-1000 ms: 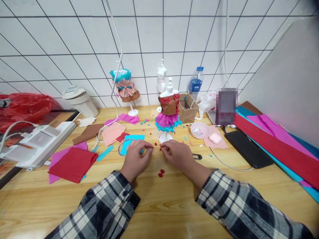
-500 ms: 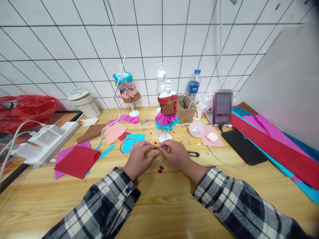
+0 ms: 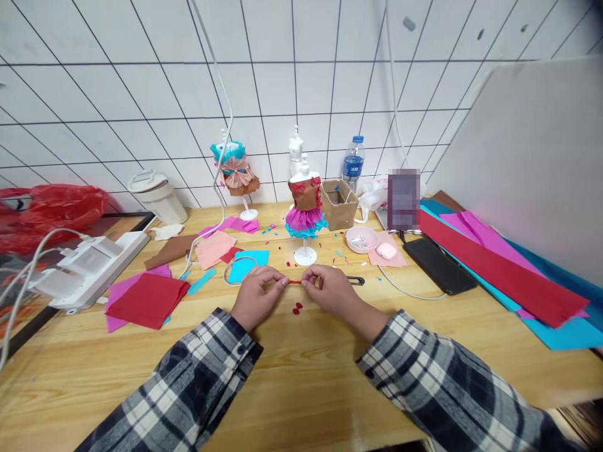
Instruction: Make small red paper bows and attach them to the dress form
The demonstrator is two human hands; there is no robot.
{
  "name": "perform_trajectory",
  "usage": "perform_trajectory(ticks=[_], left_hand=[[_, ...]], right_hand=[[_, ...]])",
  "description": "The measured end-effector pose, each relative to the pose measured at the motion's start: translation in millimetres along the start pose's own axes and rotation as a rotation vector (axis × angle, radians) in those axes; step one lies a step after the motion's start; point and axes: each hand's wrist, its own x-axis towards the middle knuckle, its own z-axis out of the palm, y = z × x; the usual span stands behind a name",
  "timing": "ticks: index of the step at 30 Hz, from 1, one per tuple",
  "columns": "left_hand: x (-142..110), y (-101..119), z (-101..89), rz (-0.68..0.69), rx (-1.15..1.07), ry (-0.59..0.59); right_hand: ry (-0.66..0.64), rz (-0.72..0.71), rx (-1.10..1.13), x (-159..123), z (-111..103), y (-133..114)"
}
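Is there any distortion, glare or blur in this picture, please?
Head view: lines on the tiled wall fan outward, suggesting wide-angle distortion; faint sheen on the near tabletop; pixelation masks an upright object; the red strip between left hand and right hand shows little detail.

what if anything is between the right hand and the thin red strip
Nothing visible: the right hand pinches one end of the thin red strip, the left hand the other. The small red pieces lie nearer the wearer.
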Motion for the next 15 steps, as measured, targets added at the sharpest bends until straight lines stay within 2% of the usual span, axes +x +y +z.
perform_trajectory(ticks=[6,12,15], left_hand=[[-0.6,-0.9,-0.7,-0.021,-0.023,-0.029],[-1.6,5.4,1.0,0.022,0.016,-0.069],[-2.6,10.8,1.6,0.065,0.046,-0.101]], right_hand=[[-0.025,0.052,0.042,-4.1,-7.3,8.0],[0.101,0.004,0.021,-4.3,-10.8,6.1],[0.022,-0.052,0.178,-6.5,-6.7,2.7]])
